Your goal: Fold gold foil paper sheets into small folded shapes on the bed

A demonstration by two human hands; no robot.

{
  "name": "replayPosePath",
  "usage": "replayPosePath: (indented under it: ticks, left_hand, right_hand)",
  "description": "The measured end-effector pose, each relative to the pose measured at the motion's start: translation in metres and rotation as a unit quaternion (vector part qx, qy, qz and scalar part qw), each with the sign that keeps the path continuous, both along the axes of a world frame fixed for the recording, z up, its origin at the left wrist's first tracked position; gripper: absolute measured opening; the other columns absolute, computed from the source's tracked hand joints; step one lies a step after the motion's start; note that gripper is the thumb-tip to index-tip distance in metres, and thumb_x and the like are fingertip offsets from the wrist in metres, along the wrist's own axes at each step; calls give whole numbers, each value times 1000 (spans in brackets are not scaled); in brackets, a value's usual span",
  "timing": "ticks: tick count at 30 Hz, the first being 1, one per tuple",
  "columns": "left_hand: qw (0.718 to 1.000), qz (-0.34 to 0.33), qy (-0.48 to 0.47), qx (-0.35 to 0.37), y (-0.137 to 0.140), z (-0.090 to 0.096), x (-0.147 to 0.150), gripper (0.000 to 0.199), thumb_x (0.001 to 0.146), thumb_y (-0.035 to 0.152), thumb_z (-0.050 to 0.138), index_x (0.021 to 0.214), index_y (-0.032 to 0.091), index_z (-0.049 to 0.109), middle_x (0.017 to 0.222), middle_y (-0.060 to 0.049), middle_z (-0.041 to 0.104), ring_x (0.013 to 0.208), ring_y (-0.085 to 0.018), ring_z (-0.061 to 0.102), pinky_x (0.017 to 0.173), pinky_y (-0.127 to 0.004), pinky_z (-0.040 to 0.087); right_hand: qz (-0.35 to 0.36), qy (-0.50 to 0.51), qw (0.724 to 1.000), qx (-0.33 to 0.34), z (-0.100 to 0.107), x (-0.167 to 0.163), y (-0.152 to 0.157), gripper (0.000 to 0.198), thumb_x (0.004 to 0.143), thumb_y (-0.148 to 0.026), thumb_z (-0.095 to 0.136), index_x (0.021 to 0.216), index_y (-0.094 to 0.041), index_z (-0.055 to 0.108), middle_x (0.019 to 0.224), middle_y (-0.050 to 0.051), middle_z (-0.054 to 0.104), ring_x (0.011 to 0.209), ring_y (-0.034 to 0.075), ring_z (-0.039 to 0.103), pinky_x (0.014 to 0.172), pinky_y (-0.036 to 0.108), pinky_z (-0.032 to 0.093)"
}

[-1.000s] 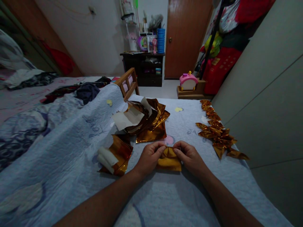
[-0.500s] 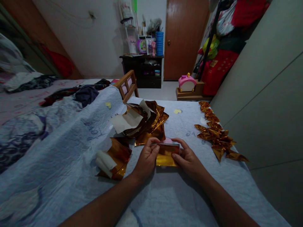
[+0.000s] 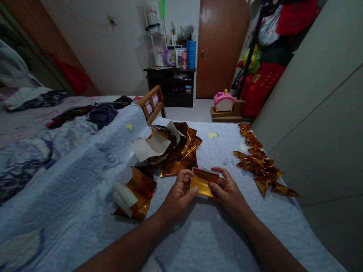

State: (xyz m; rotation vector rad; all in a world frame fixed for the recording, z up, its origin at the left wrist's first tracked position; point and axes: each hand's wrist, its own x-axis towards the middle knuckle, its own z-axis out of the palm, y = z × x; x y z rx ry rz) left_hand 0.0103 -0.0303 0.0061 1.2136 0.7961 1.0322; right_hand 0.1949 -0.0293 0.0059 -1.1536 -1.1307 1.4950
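Note:
Between my two hands is a folded sheet of gold foil paper [image 3: 204,182], held tilted above the bed cover. My left hand [image 3: 183,190] grips its left edge, thumb on the front face and fingers behind. At the right edge my right hand [image 3: 227,189] pinches the paper, thumb on the gold side. A fanned stack of gold foil paper [image 3: 178,166], white on the back, lies beyond my left hand. Closer to me on the left, a few curled gold sheets [image 3: 141,192] rest apart from the stack. Folded gold pieces [image 3: 259,166] lie in a row on the right.
A pale blue quilted cover [image 3: 113,151] spreads under everything. Bunched clothes [image 3: 102,115] lie on the left, beside a small wooden rail [image 3: 153,102]. A light cabinet side [image 3: 320,113] borders the right. A dark shelf [image 3: 170,87] and a pink toy [image 3: 224,101] stand beyond.
The foil paper has tilted, its right end now lower. My left thumb has moved from the upper left edge down onto the lower front of the paper.

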Motion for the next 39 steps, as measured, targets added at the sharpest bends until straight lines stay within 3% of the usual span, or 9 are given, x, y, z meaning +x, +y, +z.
replayPosePath:
  ticks: [5,8,10,14,16,20,27,34,39]
  left_hand:
    - [994,8,101,45,3,1,-5,13,88,30,60,82,19,60,83,-2,62,82,-16,58,77,-28,46]
    - [991,-2,133,29,5,3,-7,15,86,28,62,86,16,71,86,-5,68,84,-18,61,81,-30,46]
    - [992,10,127,-3,6,3,-7,18,82,27,64,91,15,74,90,-6,71,86,-19,63,80,-30,46]
    - [992,47,99,-64,9,-2,-5,22,78,28,68,93,14,75,84,-5,69,76,-16,60,71,-27,45]
    - [991,52,91,-79,10,-4,-4,23,77,28,69,94,14,75,79,-3,68,70,-14,57,66,-25,43]
    - [992,40,103,-63,10,-3,-4,21,79,26,67,94,14,75,84,-4,69,73,-14,58,68,-25,44]
    - [975,8,219,44,6,-3,-6,19,87,26,61,98,16,73,96,-7,70,89,-20,64,82,-32,50]
    - [870,61,398,284,1,-9,-10,33,77,11,74,107,24,73,134,-9,54,122,-28,50,104,-45,45]
    - [833,18,439,336,1,-10,-8,14,88,14,67,97,22,75,101,-7,65,99,-23,57,87,-37,49]
  right_hand:
    - [-5,15,1000,-1,-5,-2,2,61,79,-45,73,127,-29,39,83,-2,70,53,13,55,47,23,39]
    - [5,-36,999,17,-10,1,2,61,84,-45,67,132,-27,35,88,2,70,62,17,61,54,27,45]
    - [-24,-136,987,80,-11,7,2,59,85,-41,64,134,-25,36,96,6,67,75,21,63,65,34,50]
    - [-84,-348,879,316,-6,15,-4,56,79,-32,72,129,-22,49,124,14,54,116,33,51,96,51,44]
    - [-39,-399,841,364,-2,14,-8,46,78,-28,74,121,-23,57,126,13,51,120,33,47,100,52,41]
    - [18,-455,802,386,1,8,-10,21,84,-12,68,102,-23,66,111,8,59,108,28,50,92,45,40]
    - [50,-474,788,388,-6,13,-3,13,92,-10,61,84,-18,66,89,7,64,88,23,50,79,36,40]
    - [83,-479,799,355,-10,21,-2,13,91,-8,62,88,-19,69,92,7,67,86,22,53,76,33,43]
    - [108,-465,813,334,-8,21,-2,14,90,-7,63,85,-19,70,91,5,69,86,21,55,77,33,43]
